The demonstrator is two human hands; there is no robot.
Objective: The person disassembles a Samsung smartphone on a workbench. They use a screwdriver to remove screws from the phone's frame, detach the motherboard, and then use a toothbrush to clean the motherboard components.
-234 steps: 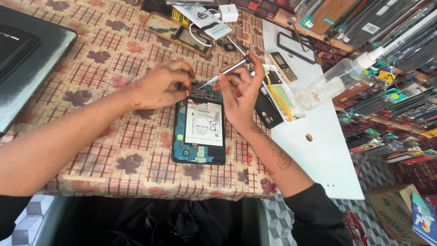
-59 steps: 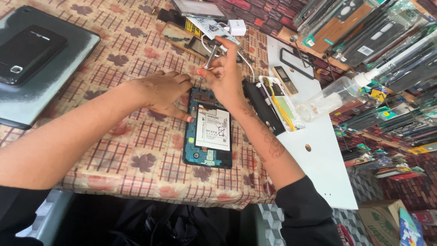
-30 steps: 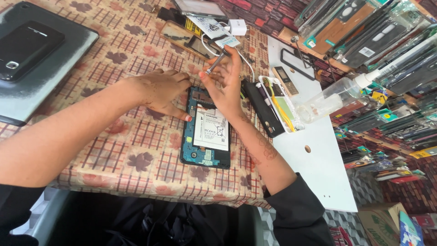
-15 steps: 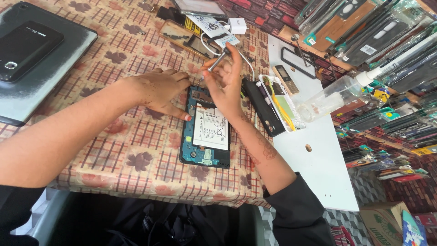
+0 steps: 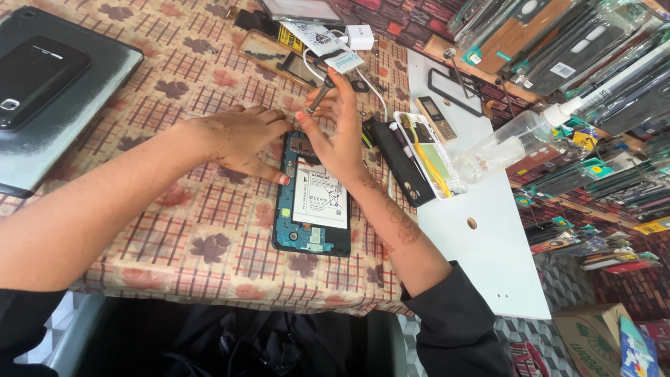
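Back cover already off the phone (image 5: 312, 202), battery (image 5: 320, 197) still seated; right hand (image 5: 340, 132) gripping screwdriver (image 5: 318, 98) at far end, left hand (image 5: 241, 139) flat, open, steadying on counter (image 5: 174, 230).

left hand (image 5: 234, 139): flat, palm down, fingers spread rightward
right hand (image 5: 337, 132): raised, fingers pinched shut, forearm angled back

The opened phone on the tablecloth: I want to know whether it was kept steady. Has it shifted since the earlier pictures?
Cannot tell for sure: the head camera moved. The opened phone lies flat beside the black phone case, as before, so no clear shift.
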